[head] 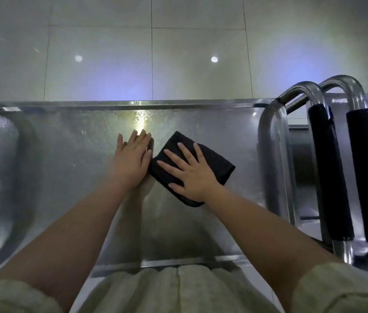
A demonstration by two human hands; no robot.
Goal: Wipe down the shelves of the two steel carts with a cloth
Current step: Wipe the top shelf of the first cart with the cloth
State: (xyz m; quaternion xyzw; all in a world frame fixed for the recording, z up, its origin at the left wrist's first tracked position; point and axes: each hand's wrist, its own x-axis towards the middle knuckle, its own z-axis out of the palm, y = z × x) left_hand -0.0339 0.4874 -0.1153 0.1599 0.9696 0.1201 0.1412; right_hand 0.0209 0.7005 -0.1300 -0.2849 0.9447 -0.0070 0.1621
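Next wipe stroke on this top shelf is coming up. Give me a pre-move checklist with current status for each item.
1. The cloth lies flat on the shelf: ok.
2. The right hand presses on the cloth with its fingers spread: ok.
3. Stroke path to the left is free: not ok. The left hand rests flat on the bare steel right beside the cloth.
4. Stroke path to the right is free: ok. The handles stand apart from the cloth.
5. Far edge is wiped: not ok. Droplets show near the rim.
6. Lower shelves are done: cannot tell, they are hidden from this view.
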